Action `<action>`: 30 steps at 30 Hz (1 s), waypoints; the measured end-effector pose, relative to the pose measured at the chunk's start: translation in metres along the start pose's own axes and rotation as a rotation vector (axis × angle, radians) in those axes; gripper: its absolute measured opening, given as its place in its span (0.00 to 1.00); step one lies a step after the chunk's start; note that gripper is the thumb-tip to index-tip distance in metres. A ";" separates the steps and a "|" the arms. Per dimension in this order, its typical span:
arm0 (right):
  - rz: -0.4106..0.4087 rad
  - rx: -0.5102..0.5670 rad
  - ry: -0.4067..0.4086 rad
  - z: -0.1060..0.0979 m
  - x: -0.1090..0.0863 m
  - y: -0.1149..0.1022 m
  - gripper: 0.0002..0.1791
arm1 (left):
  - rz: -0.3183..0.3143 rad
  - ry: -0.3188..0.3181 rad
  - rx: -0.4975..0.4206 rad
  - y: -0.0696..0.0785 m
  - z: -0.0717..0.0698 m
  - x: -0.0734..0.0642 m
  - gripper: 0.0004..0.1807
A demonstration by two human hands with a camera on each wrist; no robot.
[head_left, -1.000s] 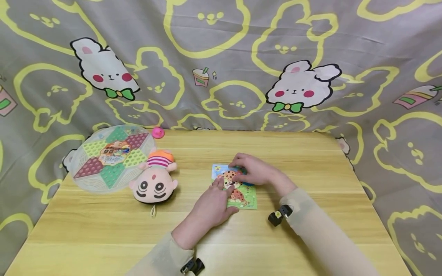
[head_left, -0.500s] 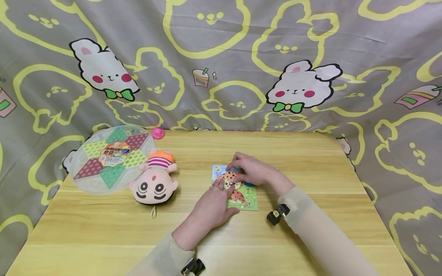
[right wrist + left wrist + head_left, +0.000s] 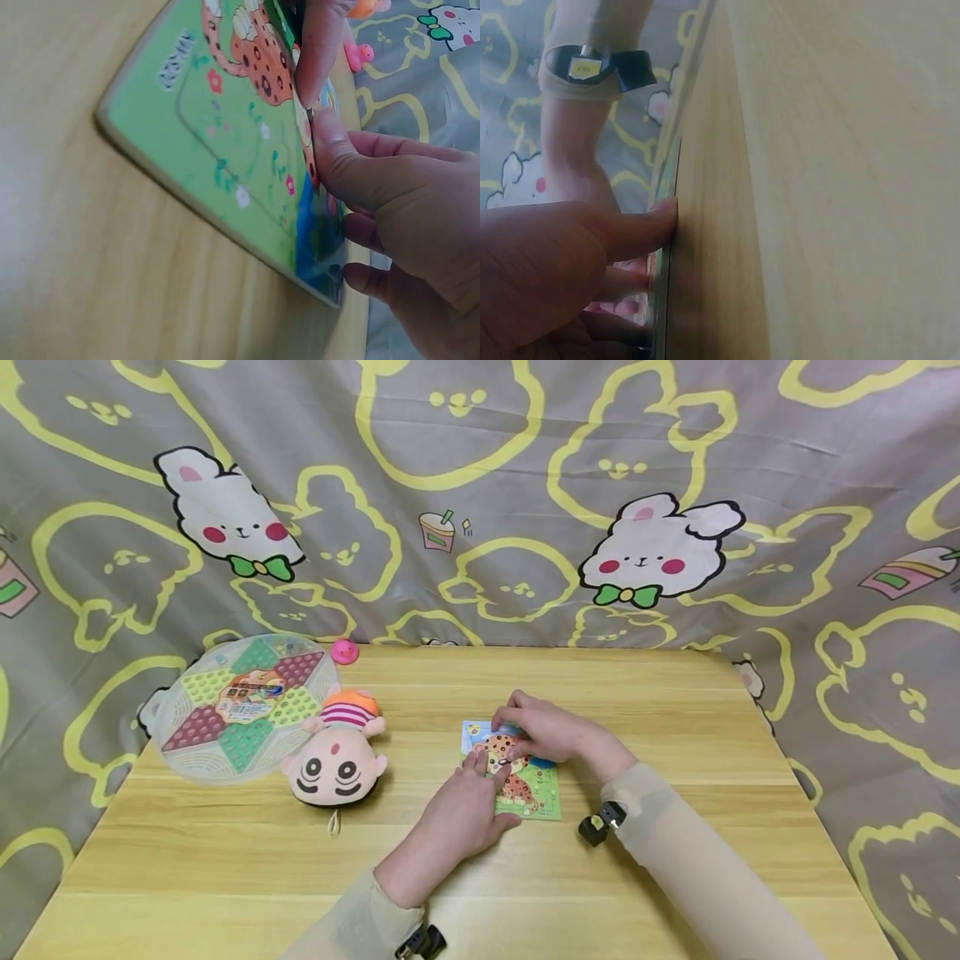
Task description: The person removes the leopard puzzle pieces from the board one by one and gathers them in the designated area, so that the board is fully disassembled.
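Grip: left hand (image 3: 461, 810), straight-fingered, pressed on leopard puzzle (image 3: 520, 787) at eight o'clock; right hand (image 3: 555, 731), curved over two o'clock, pinching or merely pressing, unclear. Outward from puzzle: game board (image 3: 247, 695), between nine and ten; plush doll (image 3: 335, 760), nine. Puzzle: between hands, apparently near-complete; remainder beneath hands, hidden. Pink toy (image 3: 345, 651): ten.

Left of the fingers (image 3: 469, 763) there lies a plush doll (image 3: 335, 767), and farther left a round game board (image 3: 197, 727). Beyond the fingers are a small pink toy (image 3: 345, 652), leftward, and a printed curtain (image 3: 517, 452).
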State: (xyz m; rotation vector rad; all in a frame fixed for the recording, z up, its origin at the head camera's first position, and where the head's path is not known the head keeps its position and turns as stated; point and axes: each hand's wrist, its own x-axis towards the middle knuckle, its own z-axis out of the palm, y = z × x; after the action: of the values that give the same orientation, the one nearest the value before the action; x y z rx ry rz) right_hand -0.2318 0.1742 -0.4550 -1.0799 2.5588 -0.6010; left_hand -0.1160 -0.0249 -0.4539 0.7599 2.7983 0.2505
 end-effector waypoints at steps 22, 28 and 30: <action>0.002 -0.014 -0.065 -0.006 0.009 -0.001 0.22 | -0.017 -0.005 -0.009 -0.001 0.002 0.000 0.43; -0.018 -0.052 -0.105 -0.012 0.014 -0.005 0.23 | -0.027 -0.011 -0.022 0.000 0.001 0.000 0.44; -0.026 -0.055 -0.110 -0.013 0.015 -0.006 0.23 | -0.028 -0.008 -0.024 -0.001 0.001 -0.001 0.44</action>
State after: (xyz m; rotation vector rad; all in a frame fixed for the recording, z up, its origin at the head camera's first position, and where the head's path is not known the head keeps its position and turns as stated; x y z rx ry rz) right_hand -0.2440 0.1632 -0.4422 -1.1333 2.4833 -0.4658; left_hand -0.1154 -0.0256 -0.4550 0.7146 2.7910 0.2757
